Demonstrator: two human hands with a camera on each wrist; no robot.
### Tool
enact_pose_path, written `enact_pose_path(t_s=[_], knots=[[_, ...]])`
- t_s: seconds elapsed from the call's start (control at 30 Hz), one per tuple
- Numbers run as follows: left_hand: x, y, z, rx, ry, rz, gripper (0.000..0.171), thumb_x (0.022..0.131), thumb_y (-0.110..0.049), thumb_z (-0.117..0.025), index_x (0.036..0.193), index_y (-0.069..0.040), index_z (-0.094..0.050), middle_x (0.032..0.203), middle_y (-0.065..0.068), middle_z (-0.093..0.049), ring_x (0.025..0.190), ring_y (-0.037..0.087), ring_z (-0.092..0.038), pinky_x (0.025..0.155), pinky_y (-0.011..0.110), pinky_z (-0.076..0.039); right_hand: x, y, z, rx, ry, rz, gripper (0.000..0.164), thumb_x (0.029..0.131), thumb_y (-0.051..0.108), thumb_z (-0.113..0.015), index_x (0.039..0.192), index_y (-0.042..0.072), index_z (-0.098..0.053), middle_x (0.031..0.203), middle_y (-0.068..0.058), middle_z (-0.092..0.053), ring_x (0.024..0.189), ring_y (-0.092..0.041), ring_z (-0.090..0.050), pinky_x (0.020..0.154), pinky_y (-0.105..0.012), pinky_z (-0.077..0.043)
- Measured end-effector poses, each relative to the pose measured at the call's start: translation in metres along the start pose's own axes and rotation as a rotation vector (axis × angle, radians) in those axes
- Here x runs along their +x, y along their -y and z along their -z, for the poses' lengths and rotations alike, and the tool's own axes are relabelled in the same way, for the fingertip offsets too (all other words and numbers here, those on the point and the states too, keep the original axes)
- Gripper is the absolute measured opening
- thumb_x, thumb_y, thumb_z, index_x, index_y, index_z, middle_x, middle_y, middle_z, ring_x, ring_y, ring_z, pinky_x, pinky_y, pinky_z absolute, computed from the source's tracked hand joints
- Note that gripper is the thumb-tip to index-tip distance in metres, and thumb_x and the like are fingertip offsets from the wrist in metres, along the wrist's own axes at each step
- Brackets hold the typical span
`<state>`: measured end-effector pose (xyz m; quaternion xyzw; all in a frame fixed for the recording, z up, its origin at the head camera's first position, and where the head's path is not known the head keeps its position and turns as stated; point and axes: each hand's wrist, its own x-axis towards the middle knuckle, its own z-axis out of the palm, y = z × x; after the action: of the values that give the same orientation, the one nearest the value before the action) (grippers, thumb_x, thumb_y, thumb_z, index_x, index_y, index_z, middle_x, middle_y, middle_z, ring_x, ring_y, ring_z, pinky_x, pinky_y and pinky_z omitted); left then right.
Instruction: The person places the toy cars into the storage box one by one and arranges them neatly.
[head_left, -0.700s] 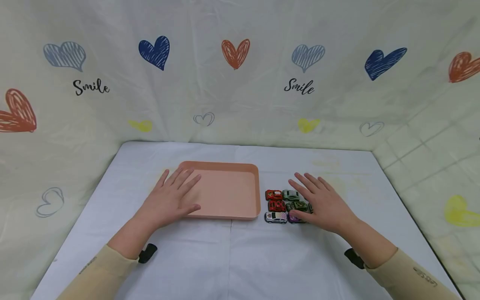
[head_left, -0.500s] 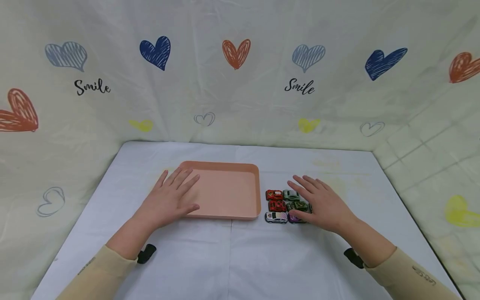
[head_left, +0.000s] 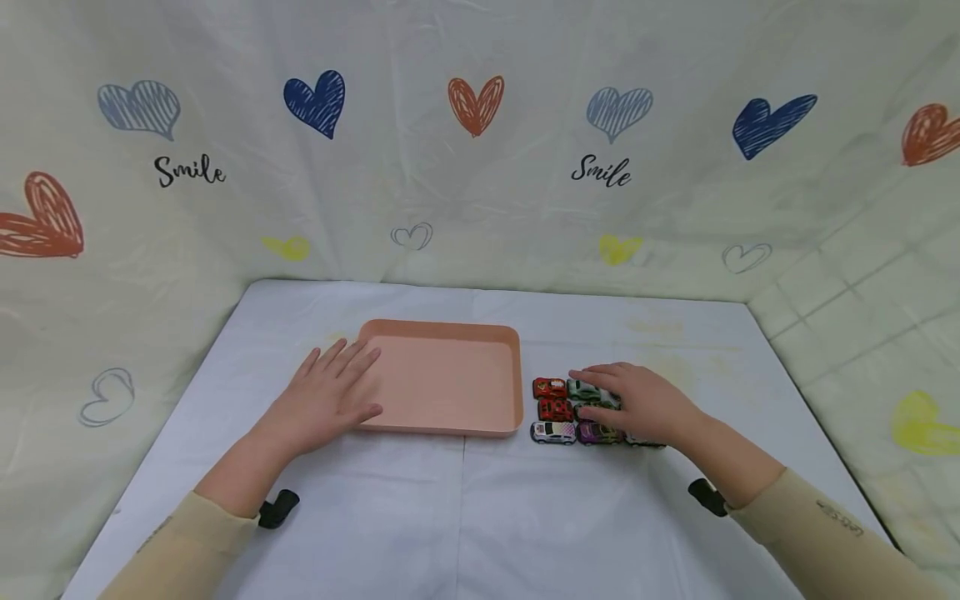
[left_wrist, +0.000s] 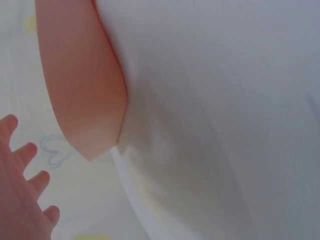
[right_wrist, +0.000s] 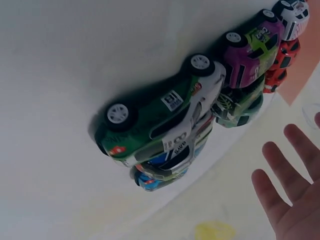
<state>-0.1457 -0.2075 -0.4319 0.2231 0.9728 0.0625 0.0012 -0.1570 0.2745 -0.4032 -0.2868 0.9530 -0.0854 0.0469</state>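
Note:
My left hand (head_left: 318, 408) overlaps the left rim of a shallow pink tray (head_left: 450, 375), fingers spread and holding nothing. In the left wrist view its fingertips stand apart from the tray's corner. My right hand (head_left: 645, 404) hovers over several small toy cars to the right of the tray, its fingers loosely extended. A red car (head_left: 550, 387), another red car (head_left: 555, 409), a white car (head_left: 553, 432) and a purple car (head_left: 597, 432) show beside it. Under the palm, hidden from the head view, a green-and-white car (right_wrist: 165, 120) appears in the right wrist view.
A white cloth (head_left: 457, 508) covers the table. Behind it hangs a pale curtain (head_left: 517, 208) printed with hearts and "Smile". Black straps (head_left: 278, 508) show at both wrists.
My right hand has lowered toward the toy cars, its fingers drawing closer together. My left hand has shifted slightly left, away from the tray's middle. Tray and cars stay in place.

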Motion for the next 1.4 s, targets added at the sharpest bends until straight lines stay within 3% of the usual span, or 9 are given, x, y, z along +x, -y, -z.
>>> enact_pose_path(t_s=[0.27, 0.63, 0.97, 1.4], knots=[[-0.004, 0.007, 0.000, -0.077, 0.049, 0.070, 0.087, 0.094, -0.070, -0.042, 0.161, -0.020, -0.017, 0.166, 0.009, -0.013, 0.151, 0.037, -0.009, 0.119, 0.060, -0.005, 0.019, -0.005, 0.007, 0.087, 0.085, 0.004, 0.053, 0.094, 0.051, -0.063, 0.138, 0.023, -0.062, 0.131, -0.002, -0.064, 0.122, -0.029, -0.058, 0.099, -0.051, -0.049], [-0.009, 0.011, 0.000, -0.146, 0.080, 0.123, 0.089, 0.093, -0.064, -0.053, 0.159, -0.014, -0.021, 0.163, 0.016, -0.019, 0.148, 0.042, -0.015, 0.117, 0.063, -0.009, 0.046, -0.007, 0.010, 0.074, 0.205, 0.034, 0.044, 0.093, 0.041, -0.068, 0.134, 0.024, -0.065, 0.129, 0.000, -0.066, 0.121, -0.026, -0.059, 0.100, -0.049, -0.048], [-0.008, 0.017, -0.012, -0.167, 0.130, 0.118, 0.098, 0.089, -0.078, -0.042, 0.159, -0.013, -0.022, 0.163, 0.015, -0.020, 0.147, 0.044, -0.018, 0.117, 0.064, -0.010, 0.067, -0.004, 0.007, 0.009, 0.277, 0.094, 0.037, 0.096, 0.033, -0.067, 0.131, 0.022, -0.068, 0.123, 0.001, -0.068, 0.116, -0.025, -0.062, 0.097, -0.047, -0.051], [-0.009, 0.017, -0.021, -0.172, 0.124, 0.120, 0.093, 0.091, -0.072, -0.046, 0.159, -0.014, -0.023, 0.165, 0.012, -0.017, 0.149, 0.041, -0.016, 0.117, 0.064, -0.009, 0.083, 0.000, 0.000, -0.014, 0.341, 0.107, 0.033, 0.095, 0.027, -0.068, 0.129, 0.026, -0.069, 0.119, 0.005, -0.070, 0.109, -0.020, -0.064, 0.091, -0.043, -0.053]])
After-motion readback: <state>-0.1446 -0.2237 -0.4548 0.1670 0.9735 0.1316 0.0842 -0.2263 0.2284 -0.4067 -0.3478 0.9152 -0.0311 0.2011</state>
